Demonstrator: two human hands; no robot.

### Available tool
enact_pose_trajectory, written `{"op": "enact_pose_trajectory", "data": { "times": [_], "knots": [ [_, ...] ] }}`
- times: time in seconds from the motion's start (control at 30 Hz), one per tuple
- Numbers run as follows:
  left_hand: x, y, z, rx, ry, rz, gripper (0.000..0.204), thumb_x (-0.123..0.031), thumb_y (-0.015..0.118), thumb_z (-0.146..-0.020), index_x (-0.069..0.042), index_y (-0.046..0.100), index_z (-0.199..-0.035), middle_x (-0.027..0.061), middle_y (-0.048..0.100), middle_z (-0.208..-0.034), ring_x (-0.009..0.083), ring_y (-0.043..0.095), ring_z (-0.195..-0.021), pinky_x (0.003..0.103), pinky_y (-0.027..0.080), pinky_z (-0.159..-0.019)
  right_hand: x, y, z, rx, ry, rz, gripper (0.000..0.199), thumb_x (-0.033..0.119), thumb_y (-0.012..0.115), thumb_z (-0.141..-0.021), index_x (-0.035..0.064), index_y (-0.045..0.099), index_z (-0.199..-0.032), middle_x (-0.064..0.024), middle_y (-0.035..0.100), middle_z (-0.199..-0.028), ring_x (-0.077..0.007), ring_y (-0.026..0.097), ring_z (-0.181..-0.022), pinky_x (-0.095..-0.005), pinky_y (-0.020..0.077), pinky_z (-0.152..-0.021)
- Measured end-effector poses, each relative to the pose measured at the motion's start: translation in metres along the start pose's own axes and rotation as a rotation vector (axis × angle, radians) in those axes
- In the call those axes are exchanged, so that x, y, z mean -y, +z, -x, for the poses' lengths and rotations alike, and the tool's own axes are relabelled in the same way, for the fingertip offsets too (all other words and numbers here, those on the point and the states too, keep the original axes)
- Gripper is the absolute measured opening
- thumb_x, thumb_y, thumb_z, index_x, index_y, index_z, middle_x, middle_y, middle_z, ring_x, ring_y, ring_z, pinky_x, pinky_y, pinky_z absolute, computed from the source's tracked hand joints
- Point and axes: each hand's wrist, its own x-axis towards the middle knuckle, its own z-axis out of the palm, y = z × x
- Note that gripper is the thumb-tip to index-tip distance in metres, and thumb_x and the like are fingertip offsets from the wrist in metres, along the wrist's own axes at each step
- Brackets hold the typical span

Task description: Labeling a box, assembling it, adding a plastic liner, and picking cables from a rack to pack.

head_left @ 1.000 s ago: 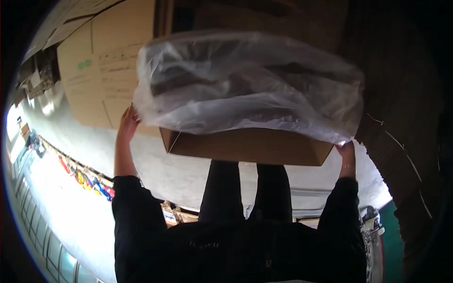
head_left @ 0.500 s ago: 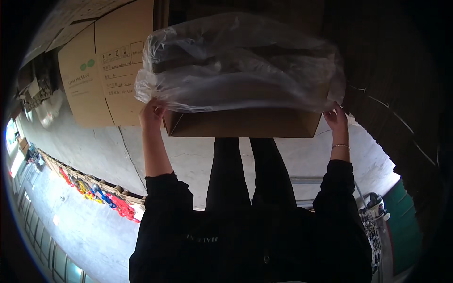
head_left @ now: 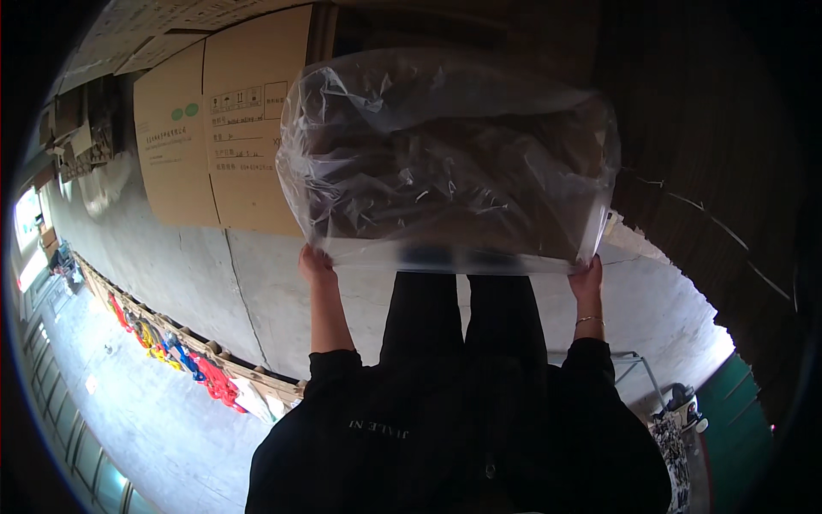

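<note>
A clear plastic bag is spread over the open side of a cardboard box in front of me. The box's brown walls show only dimly through the film. My left hand is closed on the bag's near left corner. At the near right corner, my right hand, with a bracelet at the wrist, pinches the same edge. Between the hands the edge is stretched taut, just above my dark trouser legs. Wrinkles and shiny folds run across the middle of the plastic.
Large printed cardboard cartons stand on the left beside the box. A dark brown surface fills the right side. Grey concrete floor lies below. Red, yellow and blue items hang along a wooden rail at lower left.
Both hands have drawn the bag's edge toward me and slightly inward. The film now covers the near part of the box, which was bare before.
</note>
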Motion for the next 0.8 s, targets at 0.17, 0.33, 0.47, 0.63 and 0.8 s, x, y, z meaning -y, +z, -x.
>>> {"op": "enact_pose_trajectory", "data": {
  "times": [0.17,0.33,0.47,0.63,0.8],
  "knots": [
    [0.004,-0.003,-0.008,0.042,0.130,0.054,0.020,-0.022,0.052,-0.093,-0.011,0.059,-0.078,-0.0051,0.041,-0.059,0.0076,0.037,-0.048,0.026,0.026,-0.043,-0.028,0.001,-0.030,-0.063,-0.080,-0.040,0.040,0.026,0.038,-0.095,0.0027,0.056,-0.122,-0.0137,0.062,-0.122,-0.0297,0.059,-0.113,-0.0438,0.0472,-0.098],
    [0.018,-0.021,-0.041,0.212,0.169,0.047,0.023,-0.022,0.054,-0.094,-0.003,0.066,-0.097,-0.0020,0.054,-0.071,0.0101,0.050,-0.061,0.026,0.040,-0.054,-0.032,-0.010,-0.035,-0.070,-0.061,-0.073,0.043,0.024,0.041,-0.096,0.0016,0.052,-0.131,-0.0157,0.055,-0.133,-0.0327,0.052,-0.122,-0.0476,0.0411,-0.106],
    [0.033,-0.050,-0.090,0.547,0.116,0.011,0.031,-0.012,0.053,-0.094,0.005,0.058,-0.119,0.0147,0.062,-0.121,0.0240,0.062,-0.108,0.035,0.049,-0.092,-0.040,-0.017,-0.040,-0.042,-0.035,0.048,0.043,0.027,0.041,-0.098,0.0035,0.050,-0.133,-0.0153,0.054,-0.135,-0.0332,0.051,-0.124,-0.0483,0.0405,-0.106],
    [0.068,-0.041,-0.101,0.554,0.243,-0.125,0.029,-0.008,0.058,-0.091,0.004,0.061,-0.117,0.0129,0.066,-0.114,0.0213,0.064,-0.103,0.033,0.051,-0.089,-0.030,-0.005,-0.094,-0.075,-0.084,0.160,0.047,0.029,0.038,-0.101,0.0048,0.041,-0.141,-0.0147,0.045,-0.144,-0.0310,0.043,-0.132,-0.0455,0.0349,-0.111],
    [0.062,-0.037,-0.095,0.432,0.455,-0.420,0.028,-0.007,0.058,-0.090,0.003,0.062,-0.116,0.0118,0.067,-0.112,0.0201,0.064,-0.101,0.032,0.050,-0.088,0.032,-0.096,-0.172,0.016,-0.101,0.260,0.049,0.031,0.037,-0.101,0.0062,0.037,-0.144,-0.0139,0.042,-0.146,-0.0295,0.040,-0.134,-0.0439,0.0319,-0.112]
  ]
}}
